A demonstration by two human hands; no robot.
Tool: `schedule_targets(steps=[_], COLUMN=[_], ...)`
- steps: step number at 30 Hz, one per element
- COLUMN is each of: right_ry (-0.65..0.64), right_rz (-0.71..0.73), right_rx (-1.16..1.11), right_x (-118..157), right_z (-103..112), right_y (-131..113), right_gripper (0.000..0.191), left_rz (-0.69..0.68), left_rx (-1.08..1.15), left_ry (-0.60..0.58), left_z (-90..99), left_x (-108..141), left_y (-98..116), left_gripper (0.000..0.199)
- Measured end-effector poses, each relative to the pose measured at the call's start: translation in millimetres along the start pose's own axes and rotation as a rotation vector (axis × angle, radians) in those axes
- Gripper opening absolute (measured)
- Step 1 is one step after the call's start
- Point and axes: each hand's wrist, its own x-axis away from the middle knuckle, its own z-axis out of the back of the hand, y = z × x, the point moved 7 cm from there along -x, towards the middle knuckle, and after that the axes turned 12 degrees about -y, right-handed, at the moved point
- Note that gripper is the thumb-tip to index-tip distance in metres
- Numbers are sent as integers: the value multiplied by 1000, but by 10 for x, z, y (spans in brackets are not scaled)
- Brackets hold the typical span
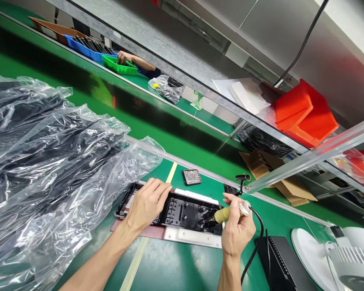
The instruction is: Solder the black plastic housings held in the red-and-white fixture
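Note:
A long black plastic housing [189, 213] lies inside-up on a white fixture [194, 237], its ribs and posts showing. My left hand [148, 201] lies across the left part of the housing, fingers curled over its far edge, pressing it down. In my right hand [238, 226] is a corded electric screwdriver [223, 215] with a yellowish wrapped grip. It tilts down to the left into the right end of the housing; its tip is hard to make out. Beyond the housing sits a small black tray [192, 177] of small metal parts that look like screws.
Black pieces in clear plastic bags [48, 161] fill the left side. A white fan [336, 258] and a black box [282, 262] stand at right. A metal post [309, 155] rises behind. Red bins [306, 113] sit on the shelf. Across the line, a co-worker's hand [125, 57] reaches into a green tray.

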Motion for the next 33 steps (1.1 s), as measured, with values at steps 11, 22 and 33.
schedule_targets(steps=[11, 22, 33], right_ry=[-215, -75, -113], right_rz=[-56, -39, 2], right_rx=[-435, -616, -474], right_x=[-29, -67, -171], right_z=[-138, -126, -50], right_y=[-31, -30, -46], right_gripper=[12, 27, 31], left_rz=[-15, -6, -3], left_rx=[10, -23, -17], left_ry=[-38, -72, -81], left_z=[-8, -20, -14], left_x=[15, 2, 1], left_y=[38, 52, 62], left_gripper=[15, 16, 17])
